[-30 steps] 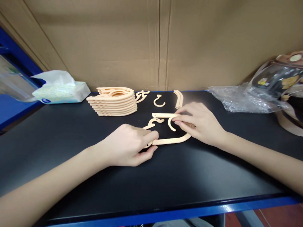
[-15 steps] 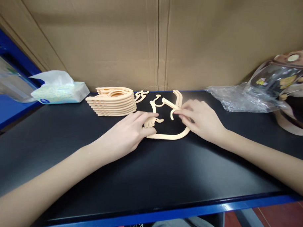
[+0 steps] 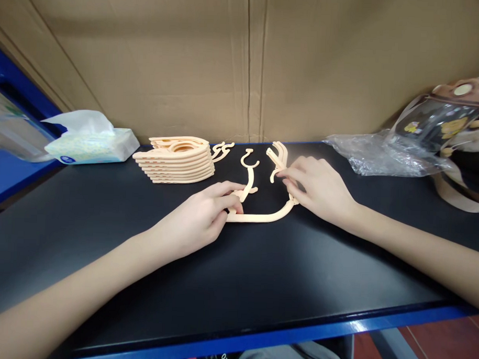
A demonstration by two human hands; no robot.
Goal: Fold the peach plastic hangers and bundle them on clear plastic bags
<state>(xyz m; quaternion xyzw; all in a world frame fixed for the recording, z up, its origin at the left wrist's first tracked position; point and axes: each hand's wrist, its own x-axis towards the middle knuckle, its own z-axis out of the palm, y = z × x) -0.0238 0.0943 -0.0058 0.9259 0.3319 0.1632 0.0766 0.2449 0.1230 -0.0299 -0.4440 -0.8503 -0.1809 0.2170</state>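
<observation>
On the black tabletop, my left hand (image 3: 201,212) is closed on a curved cream plastic hanger arm (image 3: 248,184), which tilts upward from between the fingers. A longer curved hanger piece (image 3: 261,218) runs along the table from beneath my left hand to my right hand. My right hand (image 3: 318,186) pinches a cream hanger piece (image 3: 278,164) with a small curved end; its palm side is hidden. Behind the hands, a loose hanger hook (image 3: 248,159) lies on the table. Just past my right fingers lie more cream arms (image 3: 282,149).
A stack of cream hangers (image 3: 175,161) stands left of my hands, with several small hooks (image 3: 222,150) beside it. Farther left is a tissue pack (image 3: 93,145). Crumpled clear plastic (image 3: 385,153) and a transparent bag (image 3: 438,121) sit at the right. Cardboard (image 3: 168,62) walls the back.
The arm in my left hand has turned, its upper end swinging rightward. In my right hand the hanger piece has swung from nearly level to steeper. Both hands have barely shifted.
</observation>
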